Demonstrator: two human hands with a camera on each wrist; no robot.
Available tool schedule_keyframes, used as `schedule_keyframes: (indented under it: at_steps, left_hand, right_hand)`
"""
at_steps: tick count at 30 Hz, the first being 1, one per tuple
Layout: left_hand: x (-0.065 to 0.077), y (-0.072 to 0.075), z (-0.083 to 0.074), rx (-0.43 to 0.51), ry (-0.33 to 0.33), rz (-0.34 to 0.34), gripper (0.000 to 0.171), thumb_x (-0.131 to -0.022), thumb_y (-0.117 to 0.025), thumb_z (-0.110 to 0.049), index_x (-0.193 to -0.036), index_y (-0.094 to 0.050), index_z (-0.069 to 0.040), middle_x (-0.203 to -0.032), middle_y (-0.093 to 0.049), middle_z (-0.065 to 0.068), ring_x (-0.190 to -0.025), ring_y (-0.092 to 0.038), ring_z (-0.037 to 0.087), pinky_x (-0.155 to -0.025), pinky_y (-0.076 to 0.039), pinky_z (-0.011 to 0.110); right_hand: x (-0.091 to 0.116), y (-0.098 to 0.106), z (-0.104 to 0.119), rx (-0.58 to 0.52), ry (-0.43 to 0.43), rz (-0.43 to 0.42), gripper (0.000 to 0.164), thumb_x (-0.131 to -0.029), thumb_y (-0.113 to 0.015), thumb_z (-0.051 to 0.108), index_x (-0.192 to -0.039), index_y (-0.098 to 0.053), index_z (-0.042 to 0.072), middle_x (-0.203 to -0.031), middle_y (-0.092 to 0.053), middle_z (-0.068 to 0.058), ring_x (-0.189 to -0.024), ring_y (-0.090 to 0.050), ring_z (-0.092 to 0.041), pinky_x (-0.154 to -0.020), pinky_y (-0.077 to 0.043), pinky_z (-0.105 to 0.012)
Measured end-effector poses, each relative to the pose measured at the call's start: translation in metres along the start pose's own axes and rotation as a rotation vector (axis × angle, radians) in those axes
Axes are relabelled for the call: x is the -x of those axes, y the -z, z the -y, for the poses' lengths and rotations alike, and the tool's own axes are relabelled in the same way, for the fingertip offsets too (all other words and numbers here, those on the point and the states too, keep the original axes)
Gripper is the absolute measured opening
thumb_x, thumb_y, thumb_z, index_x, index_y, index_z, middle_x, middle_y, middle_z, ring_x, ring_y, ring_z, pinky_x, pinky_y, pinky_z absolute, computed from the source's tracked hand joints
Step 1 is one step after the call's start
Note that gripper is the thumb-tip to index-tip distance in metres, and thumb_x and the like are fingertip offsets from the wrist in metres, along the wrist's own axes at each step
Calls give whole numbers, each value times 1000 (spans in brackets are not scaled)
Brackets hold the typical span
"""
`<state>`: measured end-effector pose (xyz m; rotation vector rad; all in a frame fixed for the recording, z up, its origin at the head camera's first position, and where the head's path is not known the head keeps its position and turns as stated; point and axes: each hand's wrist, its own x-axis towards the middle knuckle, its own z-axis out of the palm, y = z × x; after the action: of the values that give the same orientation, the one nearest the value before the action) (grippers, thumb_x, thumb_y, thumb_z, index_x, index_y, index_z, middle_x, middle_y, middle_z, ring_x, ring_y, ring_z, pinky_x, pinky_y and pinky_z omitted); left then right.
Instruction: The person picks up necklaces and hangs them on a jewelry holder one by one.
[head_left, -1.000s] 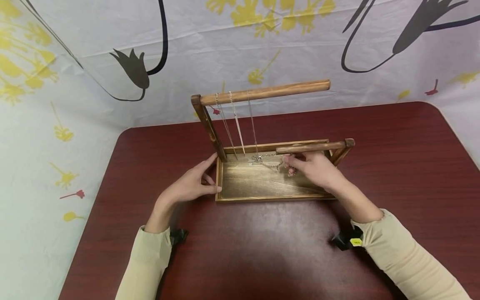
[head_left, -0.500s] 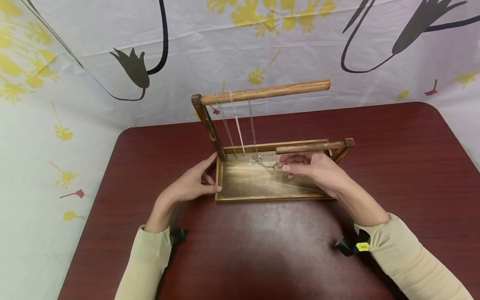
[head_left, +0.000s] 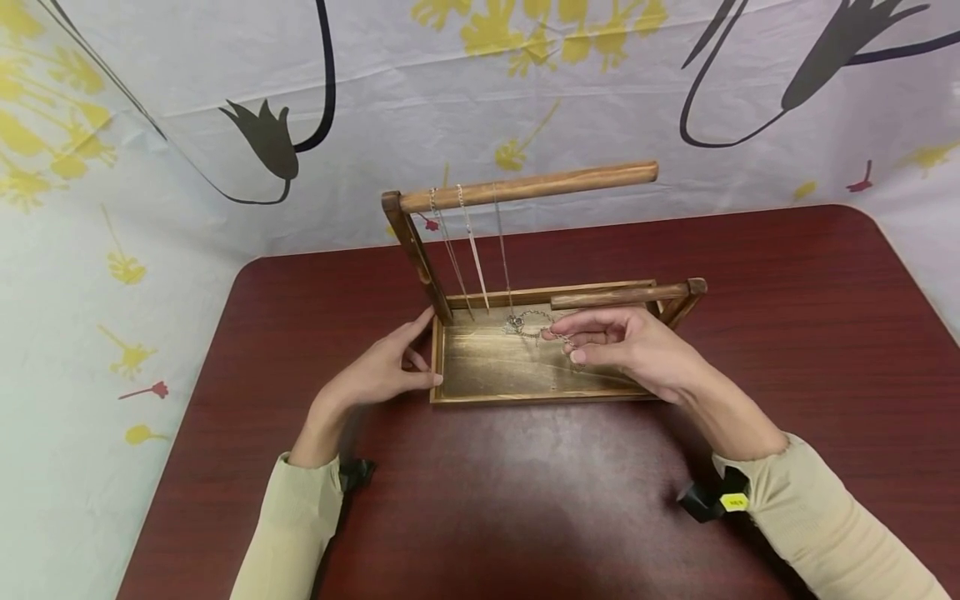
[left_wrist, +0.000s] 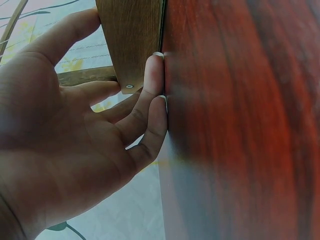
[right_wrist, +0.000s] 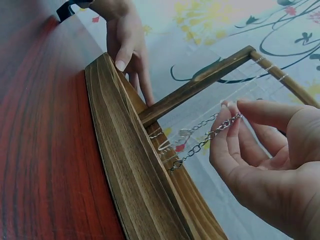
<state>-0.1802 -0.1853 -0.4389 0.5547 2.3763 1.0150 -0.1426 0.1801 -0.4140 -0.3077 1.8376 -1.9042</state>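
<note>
My right hand (head_left: pixel 626 342) is over the right half of a shallow wooden tray (head_left: pixel 480 397). Its thumb and fingertips pinch a silver link chain (head_left: pixel 534 333), whose two strands run down to the tray floor in the right wrist view. A small bunched ornament (head_left: pixel 515 322) lies at the chain's left end. At the tray's left end, my left hand (head_left: pixel 384 362) rests with thumb and index finger spread against the wood; its lower fingers (left_wrist: pixel 156 75) lie along the tabletop in the left wrist view.
Upright from the tray, a wooden post (head_left: pixel 416 254) carries a long bar (head_left: pixel 540 182) with three thin necklaces (head_left: pixel 477 258) hanging near its left end. A lower, shorter bar (head_left: pixel 615 296) juts left from the right post. Patterned cloth (head_left: pixel 525 108) hangs behind the red-brown table (head_left: pixel 525 500).
My right hand has drawn toward me and turned over slightly, its fingers shifting along the chain, which now forms a wider loop. The left hand stays where it was.
</note>
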Motion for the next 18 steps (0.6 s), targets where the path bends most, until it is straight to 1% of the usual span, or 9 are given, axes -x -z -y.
schedule_keyframes:
  at_steps: [3,6,10,13,15,18]
  left_hand:
    - [0,0,0,0,4,0,99,-89,-77,-25,-161,-9,-26,-146,-39,12,-93,-65,15,-79,-51,35]
    - [1,0,0,-1,7,0,98,-89,-77,-25,-161,-10,-27,-147,-38,11,-93,-64,15,-79,-51,35]
    - [1,0,0,-3,8,-4,99,-89,-77,-26,-161,-10,-26,-147,-38,11,-93,-64,15,-79,-51,35]
    - [1,0,0,-5,7,-6,98,-88,-77,-26,-161,-11,-26,-146,-39,11,-93,-64,15,-79,-51,35]
    - [1,0,0,-8,7,-6,98,-89,-77,-26,-161,-11,-26,-146,-39,11,-93,-64,15,-79,-51,35]
    - [1,0,0,-7,7,-4,98,-89,-77,-26,-161,-10,-26,-146,-40,11,-93,-64,15,-79,-51,35]
  right_hand:
    - [1,-1,1,-52,27,34,40,-88,-72,-2,-128,-67,2,-127,-66,-8,-109,-63,-23,-89,-53,-36]
    - [3,-2,3,-55,58,68,42,-89,-71,-3,-130,-66,3,-129,-65,-9,-108,-66,-23,-90,-53,-39]
    - [5,-3,7,5,112,124,47,-90,-70,-3,-135,-61,2,-135,-61,-13,-115,-64,-30,-91,-52,-44]
    - [7,-5,11,33,149,151,50,-90,-69,-4,-138,-58,1,-138,-58,-15,-118,-61,-36,-90,-52,-45]
    - [8,-7,13,36,164,159,51,-90,-69,-4,-139,-57,1,-140,-57,-14,-118,-60,-37,-90,-52,-45]
    - [10,-8,17,6,171,180,52,-91,-67,-6,-141,-54,1,-145,-53,-12,-119,-60,-37,-88,-53,-47]
